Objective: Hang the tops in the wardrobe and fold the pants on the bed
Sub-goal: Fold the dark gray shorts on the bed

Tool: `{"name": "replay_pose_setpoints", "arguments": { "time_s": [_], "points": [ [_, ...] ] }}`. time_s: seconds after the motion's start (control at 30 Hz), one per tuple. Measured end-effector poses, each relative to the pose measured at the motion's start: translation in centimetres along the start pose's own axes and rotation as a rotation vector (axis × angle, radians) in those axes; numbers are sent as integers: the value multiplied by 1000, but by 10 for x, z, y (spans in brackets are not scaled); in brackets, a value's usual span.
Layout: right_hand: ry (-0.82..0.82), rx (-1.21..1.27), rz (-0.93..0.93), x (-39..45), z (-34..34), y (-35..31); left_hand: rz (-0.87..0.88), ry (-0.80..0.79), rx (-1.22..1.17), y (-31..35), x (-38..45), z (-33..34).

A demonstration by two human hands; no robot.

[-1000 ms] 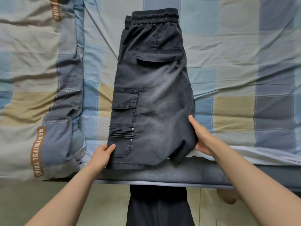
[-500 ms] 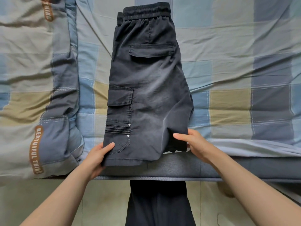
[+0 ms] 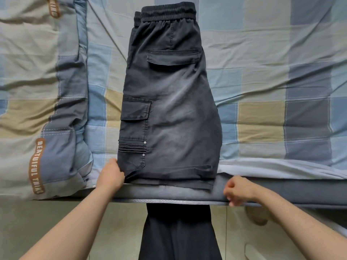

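Dark grey cargo shorts (image 3: 169, 102) lie flat on the bed (image 3: 262, 87), folded in half lengthwise, one leg stacked on the other. Elastic waistband (image 3: 168, 11) at the far end; hem at the near edge of the mattress. Back pocket flap (image 3: 172, 57) sits in the upper half, side cargo pocket (image 3: 136, 117) along the left edge, pleated panel with two small studs just below it.

Left hand (image 3: 110, 175) at the lower left corner of the shorts, thumb on top of the fabric, fingers out of sight beneath the edge – it pinches the hem corner.

Right hand (image 3: 237, 190) off the shorts, just beside the lower right corner, over the dark mattress edge (image 3: 300, 192). Fingers loosely curled, nothing in them.

Plaid sheet in blue, grey and tan covers the bed. A bunched quilt (image 3: 41, 102) in the same plaid lies to the left, near the shorts but apart, with a brown label reading BEAUTIFUL THING.

Below the bed edge, the person's dark trousers (image 3: 178, 235) and a pale tiled floor (image 3: 37, 222)
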State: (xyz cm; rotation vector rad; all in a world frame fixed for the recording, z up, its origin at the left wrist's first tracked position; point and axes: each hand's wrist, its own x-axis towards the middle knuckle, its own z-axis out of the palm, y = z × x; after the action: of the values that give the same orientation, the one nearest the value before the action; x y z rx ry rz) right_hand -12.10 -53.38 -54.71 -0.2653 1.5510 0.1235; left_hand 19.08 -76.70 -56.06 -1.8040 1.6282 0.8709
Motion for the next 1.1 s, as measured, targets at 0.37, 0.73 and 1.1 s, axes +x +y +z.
{"name": "replay_pose_setpoints", "arguments": {
  "time_s": [0.37, 0.73, 1.1],
  "points": [
    [530, 611, -279, 39, -83, -96, 922, 194, 440, 168, -39, 55],
    [585, 341, -414, 49, -102, -113, 745, 19, 438, 196, -29, 83],
    [332, 206, -712, 14, -63, -134, 256, -179, -753, 206, -32, 68]
  ]
}}
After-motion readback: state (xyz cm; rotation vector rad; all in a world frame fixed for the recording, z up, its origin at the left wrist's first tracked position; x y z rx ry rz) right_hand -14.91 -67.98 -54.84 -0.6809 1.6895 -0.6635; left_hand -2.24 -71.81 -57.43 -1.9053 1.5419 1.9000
